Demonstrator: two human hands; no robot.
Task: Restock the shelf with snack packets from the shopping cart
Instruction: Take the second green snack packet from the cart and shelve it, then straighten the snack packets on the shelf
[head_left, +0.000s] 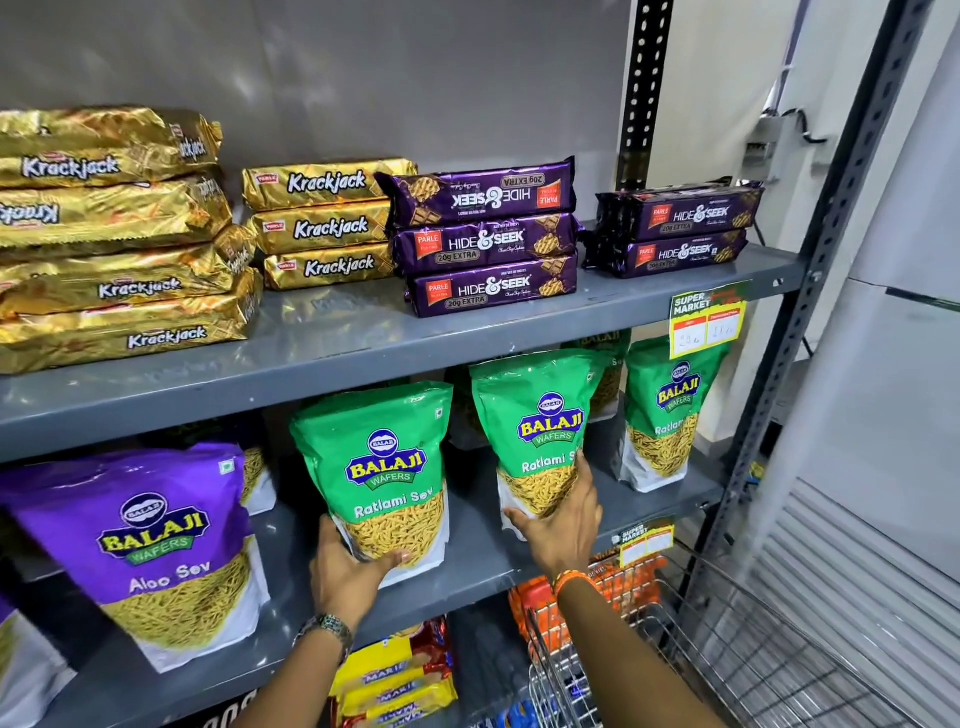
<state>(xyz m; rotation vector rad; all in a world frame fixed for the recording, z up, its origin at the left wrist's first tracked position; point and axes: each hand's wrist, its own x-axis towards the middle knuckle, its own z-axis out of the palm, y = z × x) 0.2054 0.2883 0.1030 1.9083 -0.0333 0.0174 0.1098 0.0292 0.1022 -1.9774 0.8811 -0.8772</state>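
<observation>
Middle shelf (483, 566), frame centre: two green Ratlami Sev pouches standing upright, long axes vertical. Left hand (347, 571) is gripping the nearer pouch (387, 467) at its base; right hand (563, 525) is gripping the farther pouch (535, 431) low on its side. Shopping cart (727, 649) is sitting lower right.

Biscuit packs (332, 224) stacked on the upper shelf (363, 358), sev pouches (387, 467) upright below, cart (727, 649) lower right.
</observation>
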